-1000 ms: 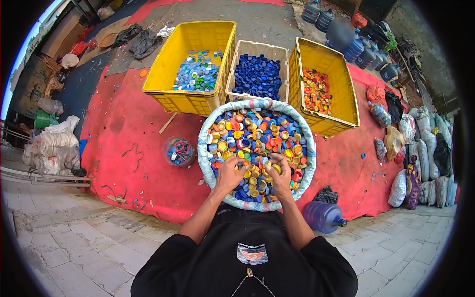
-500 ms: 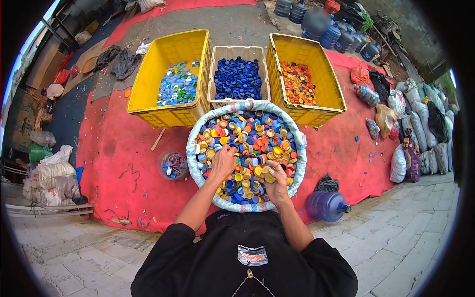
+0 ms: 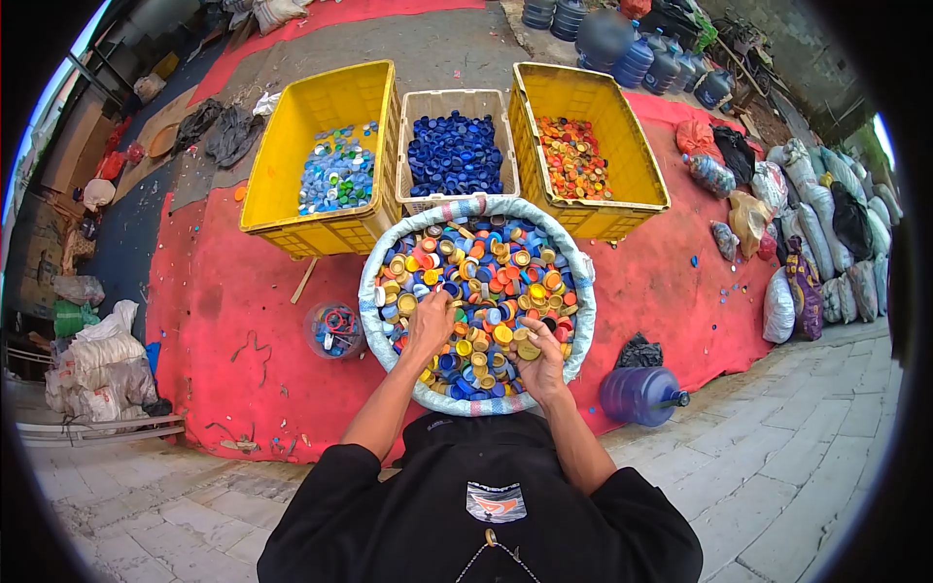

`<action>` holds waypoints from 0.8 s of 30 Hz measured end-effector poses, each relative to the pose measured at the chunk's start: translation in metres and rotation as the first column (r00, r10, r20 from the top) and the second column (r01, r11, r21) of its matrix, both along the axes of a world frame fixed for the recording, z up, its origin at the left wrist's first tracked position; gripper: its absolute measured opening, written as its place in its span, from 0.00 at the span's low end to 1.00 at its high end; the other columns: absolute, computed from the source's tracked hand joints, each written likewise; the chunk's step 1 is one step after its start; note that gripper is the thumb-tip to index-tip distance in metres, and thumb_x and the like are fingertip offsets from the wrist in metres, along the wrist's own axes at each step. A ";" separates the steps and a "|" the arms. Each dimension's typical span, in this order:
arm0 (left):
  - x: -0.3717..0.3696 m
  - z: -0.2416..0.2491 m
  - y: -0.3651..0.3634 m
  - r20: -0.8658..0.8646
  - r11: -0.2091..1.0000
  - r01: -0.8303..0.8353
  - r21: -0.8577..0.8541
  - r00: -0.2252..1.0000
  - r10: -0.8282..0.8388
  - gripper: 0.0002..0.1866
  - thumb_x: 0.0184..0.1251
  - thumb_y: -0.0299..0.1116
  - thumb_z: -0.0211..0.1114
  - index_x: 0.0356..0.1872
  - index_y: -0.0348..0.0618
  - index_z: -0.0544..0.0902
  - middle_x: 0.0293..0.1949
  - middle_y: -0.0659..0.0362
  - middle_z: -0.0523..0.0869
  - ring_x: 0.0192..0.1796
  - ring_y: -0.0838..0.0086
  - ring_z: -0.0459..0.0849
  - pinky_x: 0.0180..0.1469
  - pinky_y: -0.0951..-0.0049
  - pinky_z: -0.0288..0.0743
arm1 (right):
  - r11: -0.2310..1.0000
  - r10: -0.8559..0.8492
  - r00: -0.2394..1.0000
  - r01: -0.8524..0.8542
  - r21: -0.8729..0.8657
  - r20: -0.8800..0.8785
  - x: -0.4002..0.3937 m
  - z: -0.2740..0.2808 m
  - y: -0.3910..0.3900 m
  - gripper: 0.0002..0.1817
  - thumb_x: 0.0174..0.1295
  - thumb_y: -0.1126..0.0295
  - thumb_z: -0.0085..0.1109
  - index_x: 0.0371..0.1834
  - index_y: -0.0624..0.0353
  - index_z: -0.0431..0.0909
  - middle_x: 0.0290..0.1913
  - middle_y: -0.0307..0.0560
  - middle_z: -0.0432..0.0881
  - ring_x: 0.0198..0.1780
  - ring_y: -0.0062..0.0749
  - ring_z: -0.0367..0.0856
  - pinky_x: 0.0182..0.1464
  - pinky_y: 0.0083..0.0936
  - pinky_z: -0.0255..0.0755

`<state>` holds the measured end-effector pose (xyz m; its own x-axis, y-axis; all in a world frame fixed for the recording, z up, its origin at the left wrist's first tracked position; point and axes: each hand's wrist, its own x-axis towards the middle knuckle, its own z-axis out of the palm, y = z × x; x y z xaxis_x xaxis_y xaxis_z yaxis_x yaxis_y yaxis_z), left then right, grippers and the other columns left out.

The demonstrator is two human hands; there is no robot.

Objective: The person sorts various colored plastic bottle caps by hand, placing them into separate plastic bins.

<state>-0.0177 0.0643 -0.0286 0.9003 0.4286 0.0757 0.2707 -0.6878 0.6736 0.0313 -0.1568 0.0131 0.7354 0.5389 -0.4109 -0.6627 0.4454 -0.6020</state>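
Observation:
A round basket with a pale fabric rim (image 3: 580,321) stands right in front of me, full of mixed bottle caps (image 3: 476,335). My left hand (image 3: 431,325) is over the left part of the heap, fingers bent down among the caps; its fingertips are too small to show what they pinch. At the right part of the heap, my right hand (image 3: 542,361) is closed round gold caps (image 3: 528,350). Behind the basket are a yellow crate (image 3: 267,189) with light blue, green and white caps, a whitish crate (image 3: 402,175) with dark blue caps, and another yellow crate (image 3: 637,165) with orange and red caps.
A clear tub (image 3: 335,330) with small items stands left of the basket on the red mat (image 3: 233,340). A large blue bottle (image 3: 641,395) lies at the right. Filled sacks (image 3: 821,238) line the right side, and water jugs (image 3: 666,68) stand at the back right.
My left hand has shifted slightly left within the heap. My right hand still holds the gold caps. The view has turned a little, so the crates and basket appear slightly further left.

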 end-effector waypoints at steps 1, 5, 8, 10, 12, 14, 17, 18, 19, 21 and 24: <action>-0.001 -0.001 0.001 0.007 1.000 -0.010 -0.011 1.000 0.010 0.11 0.55 0.26 0.67 0.39 0.34 0.79 0.36 0.46 0.83 0.41 0.52 0.83 0.44 0.58 0.76 | 1.000 0.007 1.000 -0.007 0.000 0.000 0.000 0.000 0.000 0.19 0.60 0.67 0.54 0.55 0.58 0.70 0.39 0.43 0.78 0.38 0.29 0.77 0.44 0.28 0.74; -0.002 -0.013 0.004 0.101 0.983 -0.076 -0.165 0.990 0.094 0.09 0.56 0.25 0.65 0.38 0.32 0.79 0.36 0.48 0.84 0.38 0.57 0.84 0.42 0.62 0.77 | 0.999 0.033 0.999 -0.033 0.016 0.000 -0.001 0.001 0.003 0.19 0.60 0.66 0.54 0.55 0.57 0.70 0.38 0.43 0.78 0.38 0.29 0.77 0.44 0.28 0.73; -0.005 -0.006 0.003 0.030 0.938 -0.109 -0.329 0.992 0.126 0.07 0.59 0.24 0.63 0.38 0.34 0.80 0.36 0.53 0.85 0.34 0.66 0.84 0.38 0.67 0.77 | 0.999 0.051 0.999 -0.050 0.018 -0.009 -0.002 0.002 0.004 0.19 0.60 0.66 0.54 0.55 0.57 0.70 0.38 0.43 0.78 0.38 0.30 0.77 0.44 0.28 0.73; -0.006 -0.003 0.005 -0.042 0.867 -0.113 -0.486 0.993 0.106 0.07 0.60 0.24 0.63 0.39 0.37 0.79 0.36 0.55 0.85 0.32 0.72 0.83 0.34 0.72 0.76 | 0.998 0.059 0.998 -0.058 0.024 -0.021 -0.002 0.005 0.004 0.20 0.60 0.66 0.54 0.55 0.57 0.71 0.38 0.43 0.79 0.38 0.30 0.77 0.44 0.28 0.72; -0.007 0.004 0.004 -0.132 0.600 -0.183 -0.779 0.983 0.128 0.07 0.61 0.23 0.62 0.40 0.38 0.78 0.36 0.56 0.85 0.30 0.77 0.81 0.32 0.76 0.75 | 0.998 0.053 0.998 -0.052 0.029 -0.036 -0.002 0.005 0.004 0.21 0.59 0.64 0.54 0.55 0.57 0.71 0.39 0.43 0.79 0.38 0.31 0.78 0.44 0.29 0.72; -0.006 0.015 0.001 -0.160 0.279 -0.194 -0.941 0.977 0.139 0.08 0.61 0.22 0.60 0.42 0.40 0.77 0.37 0.57 0.84 0.29 0.79 0.80 0.30 0.79 0.74 | 0.997 0.049 0.996 -0.045 0.065 -0.068 -0.002 0.005 0.003 0.21 0.58 0.64 0.54 0.55 0.58 0.71 0.41 0.44 0.79 0.38 0.32 0.77 0.44 0.30 0.72; -0.003 0.025 -0.011 -0.104 -0.094 -0.089 -0.992 0.981 0.162 0.10 0.61 0.19 0.57 0.43 0.41 0.76 0.37 0.56 0.84 0.29 0.79 0.79 0.30 0.79 0.76 | 0.992 0.038 0.991 -0.021 0.128 -0.131 0.001 0.001 -0.001 0.23 0.57 0.62 0.52 0.55 0.59 0.72 0.45 0.46 0.79 0.42 0.35 0.78 0.46 0.33 0.72; -0.001 0.027 -0.016 -0.088 -0.153 -0.064 -0.986 0.984 0.154 0.10 0.62 0.21 0.56 0.43 0.40 0.76 0.37 0.56 0.84 0.29 0.79 0.79 0.30 0.78 0.77 | 0.993 -0.001 0.989 0.018 0.113 -0.146 0.002 -0.002 -0.001 0.23 0.56 0.62 0.53 0.55 0.60 0.72 0.49 0.48 0.79 0.46 0.37 0.79 0.48 0.34 0.72; 0.002 0.033 -0.022 -0.095 -0.187 -0.066 -0.980 0.984 0.152 0.09 0.62 0.21 0.56 0.44 0.40 0.77 0.37 0.56 0.84 0.29 0.78 0.79 0.30 0.78 0.77 | 0.990 -0.008 0.987 0.031 0.138 -0.160 0.003 -0.001 -0.002 0.24 0.56 0.62 0.53 0.55 0.60 0.71 0.51 0.50 0.78 0.47 0.39 0.78 0.49 0.35 0.73; 0.010 0.027 -0.030 -0.077 -0.319 -0.028 -0.947 0.987 0.140 0.09 0.62 0.23 0.57 0.44 0.40 0.77 0.36 0.57 0.83 0.29 0.78 0.79 0.29 0.78 0.74 | 0.985 -0.064 0.975 0.097 0.146 -0.211 0.007 0.009 -0.002 0.25 0.53 0.63 0.53 0.55 0.62 0.71 0.53 0.58 0.77 0.51 0.44 0.78 0.51 0.38 0.74; 0.023 0.037 -0.047 -0.128 -0.471 -0.054 -0.881 0.984 0.126 0.02 0.64 0.25 0.56 0.36 0.41 0.76 0.28 0.63 0.77 0.27 0.78 0.76 0.26 0.78 0.69 | 0.970 -0.139 0.955 0.184 0.156 -0.262 0.015 0.012 -0.008 0.28 0.49 0.72 0.49 0.58 0.62 0.66 0.59 0.61 0.71 0.58 0.50 0.74 0.60 0.44 0.72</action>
